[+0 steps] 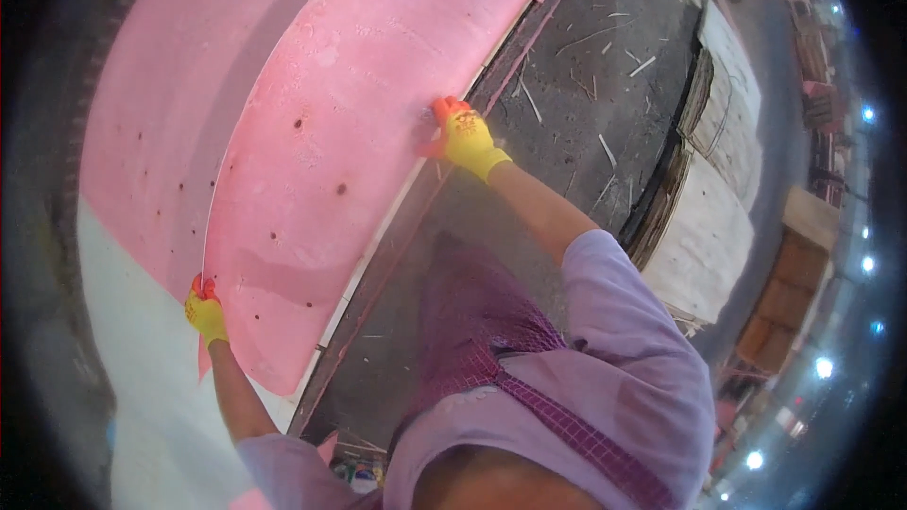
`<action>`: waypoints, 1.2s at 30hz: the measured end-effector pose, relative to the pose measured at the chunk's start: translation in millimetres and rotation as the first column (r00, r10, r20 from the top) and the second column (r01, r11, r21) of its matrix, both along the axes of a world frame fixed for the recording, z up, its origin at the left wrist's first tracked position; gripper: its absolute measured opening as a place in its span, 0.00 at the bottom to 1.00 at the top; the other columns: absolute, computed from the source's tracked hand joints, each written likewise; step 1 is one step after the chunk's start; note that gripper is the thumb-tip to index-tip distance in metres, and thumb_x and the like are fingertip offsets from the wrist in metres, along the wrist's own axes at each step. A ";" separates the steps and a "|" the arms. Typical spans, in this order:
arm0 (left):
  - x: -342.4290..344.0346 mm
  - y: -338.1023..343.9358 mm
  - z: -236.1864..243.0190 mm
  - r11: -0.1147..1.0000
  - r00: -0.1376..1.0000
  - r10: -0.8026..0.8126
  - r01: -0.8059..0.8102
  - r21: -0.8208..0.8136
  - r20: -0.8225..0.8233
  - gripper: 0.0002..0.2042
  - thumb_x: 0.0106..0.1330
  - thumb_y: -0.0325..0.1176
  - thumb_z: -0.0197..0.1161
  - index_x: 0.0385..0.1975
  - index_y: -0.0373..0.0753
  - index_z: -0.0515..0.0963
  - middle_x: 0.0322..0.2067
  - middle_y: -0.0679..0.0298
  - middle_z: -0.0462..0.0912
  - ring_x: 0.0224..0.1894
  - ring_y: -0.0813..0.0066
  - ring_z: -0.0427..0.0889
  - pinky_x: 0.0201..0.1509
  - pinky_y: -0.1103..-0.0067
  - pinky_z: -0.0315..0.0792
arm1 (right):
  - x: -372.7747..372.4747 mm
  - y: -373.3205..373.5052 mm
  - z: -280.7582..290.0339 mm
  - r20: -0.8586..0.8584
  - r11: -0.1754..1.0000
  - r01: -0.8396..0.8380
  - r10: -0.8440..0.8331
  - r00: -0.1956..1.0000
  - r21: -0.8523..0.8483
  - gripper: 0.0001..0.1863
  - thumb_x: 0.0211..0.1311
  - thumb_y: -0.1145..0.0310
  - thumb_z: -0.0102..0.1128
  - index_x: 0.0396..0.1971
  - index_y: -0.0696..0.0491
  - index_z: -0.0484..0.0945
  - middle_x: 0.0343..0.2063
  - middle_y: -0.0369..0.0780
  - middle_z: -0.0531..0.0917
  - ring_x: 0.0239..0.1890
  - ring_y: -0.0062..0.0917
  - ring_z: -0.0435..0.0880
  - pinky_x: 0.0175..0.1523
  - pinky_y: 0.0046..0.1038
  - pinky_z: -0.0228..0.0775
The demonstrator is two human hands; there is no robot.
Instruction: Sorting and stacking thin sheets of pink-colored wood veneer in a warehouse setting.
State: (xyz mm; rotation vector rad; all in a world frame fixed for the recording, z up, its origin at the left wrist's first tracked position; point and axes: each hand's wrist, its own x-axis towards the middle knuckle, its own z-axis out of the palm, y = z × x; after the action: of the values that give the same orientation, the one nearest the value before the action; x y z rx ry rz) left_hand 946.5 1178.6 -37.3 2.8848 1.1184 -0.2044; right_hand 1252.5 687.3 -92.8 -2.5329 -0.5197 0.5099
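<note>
Lavender shirt (633,312) and dark checked apron (472,312), nearest the viewer, frame the lower part of the head view. Left hand (206,312): yellow glove with orange fingertips, fingers folded and apparently closed on the far-left edge of a pink sheet (350,123). Right hand (465,137): similarly gloved, at the opposite edge; the fingertips touch that margin and the thumb stands apart over the pink face, though whether they pinch the edge cannot be told.

The pink sheet, thin and dotted with dark spots, lies between the hands, above a second pink layer (161,151) and a white sheet (142,349) at lower left. The step in hand is judged to be handling the sheet by its two long edges; the next move would call for an even hold on both, lest the thin material bend or tear.

Pose: left forearm low, angled up and outward; right arm reaching farther forward and across, wrist near the dark red rail (402,236) that borders the sheet. Beyond the rail, grey floor (605,38) bears scattered wood strips (607,151); farther right stands a stack of pale sheets (699,236).
</note>
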 end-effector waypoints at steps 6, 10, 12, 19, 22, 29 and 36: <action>-11.6 8.6 -28.7 0.998 0.978 -0.060 0.056 0.025 0.200 0.14 0.60 0.41 0.59 0.44 0.44 0.78 0.35 0.60 0.82 0.40 0.59 0.77 0.46 0.70 0.68 | 5.0 11.6 -46.6 0.019 0.994 0.018 -0.016 1.000 -0.106 0.35 0.33 0.55 0.73 0.44 0.53 0.71 0.41 0.47 0.75 0.47 0.42 0.74 0.50 0.37 0.67; -10.4 7.7 -35.3 0.995 0.990 -0.048 0.036 0.094 0.130 0.13 0.59 0.41 0.59 0.42 0.48 0.79 0.33 0.62 0.82 0.39 0.62 0.78 0.44 0.70 0.69 | 10.9 19.8 -34.1 -0.072 0.996 -0.022 0.016 0.997 -0.083 0.30 0.38 0.56 0.70 0.44 0.51 0.73 0.42 0.46 0.77 0.47 0.39 0.76 0.50 0.37 0.68; -13.3 13.3 -33.4 0.997 0.990 -0.057 0.051 0.050 0.130 0.13 0.59 0.43 0.58 0.42 0.49 0.79 0.33 0.62 0.82 0.39 0.61 0.78 0.45 0.70 0.69 | -2.5 26.5 -49.7 -0.019 0.985 -0.030 0.028 0.999 -0.170 0.28 0.42 0.53 0.67 0.44 0.51 0.73 0.41 0.46 0.78 0.45 0.40 0.77 0.49 0.37 0.69; -3.2 18.8 -10.4 0.982 0.998 0.032 -0.041 -0.183 -0.052 0.20 0.55 0.44 0.60 0.47 0.45 0.76 0.39 0.56 0.80 0.46 0.57 0.75 0.48 0.67 0.69 | -167.6 105.4 -75.2 -0.047 0.943 -0.313 0.310 0.950 -0.113 0.28 0.47 0.50 0.61 0.45 0.52 0.70 0.37 0.47 0.78 0.42 0.40 0.78 0.46 0.40 0.69; -5.0 8.6 6.6 0.977 0.990 -0.142 0.137 -0.165 -0.022 0.20 0.54 0.43 0.60 0.47 0.44 0.76 0.40 0.56 0.80 0.47 0.57 0.74 0.50 0.66 0.68 | -159.0 111.4 -48.4 -0.109 0.954 -0.276 0.264 0.958 -0.118 0.28 0.48 0.50 0.61 0.46 0.53 0.71 0.34 0.45 0.81 0.41 0.39 0.79 0.47 0.37 0.69; 3.8 13.4 18.4 0.930 0.968 -0.247 0.248 -0.272 0.038 0.21 0.53 0.44 0.61 0.47 0.44 0.76 0.43 0.56 0.79 0.49 0.59 0.75 0.51 0.67 0.68 | -299.4 174.4 -68.7 0.035 0.960 -0.221 0.230 0.973 -0.170 0.32 0.46 0.47 0.62 0.44 0.57 0.69 0.36 0.47 0.78 0.43 0.43 0.77 0.46 0.41 0.69; 1.6 10.5 37.8 0.854 0.896 -0.412 0.442 -0.272 0.165 0.25 0.53 0.46 0.62 0.48 0.39 0.74 0.44 0.54 0.78 0.47 0.56 0.75 0.50 0.68 0.68 | -373.9 226.2 -42.0 -0.212 0.961 0.125 -0.072 0.975 0.246 0.26 0.47 0.53 0.62 0.42 0.53 0.70 0.32 0.45 0.79 0.40 0.39 0.78 0.43 0.38 0.70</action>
State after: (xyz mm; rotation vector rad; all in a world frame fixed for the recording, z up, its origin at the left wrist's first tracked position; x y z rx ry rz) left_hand 948.2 1189.1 0.5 2.7760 0.3679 -0.2179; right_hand 878.6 913.5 -134.9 -2.2168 -0.3560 0.6118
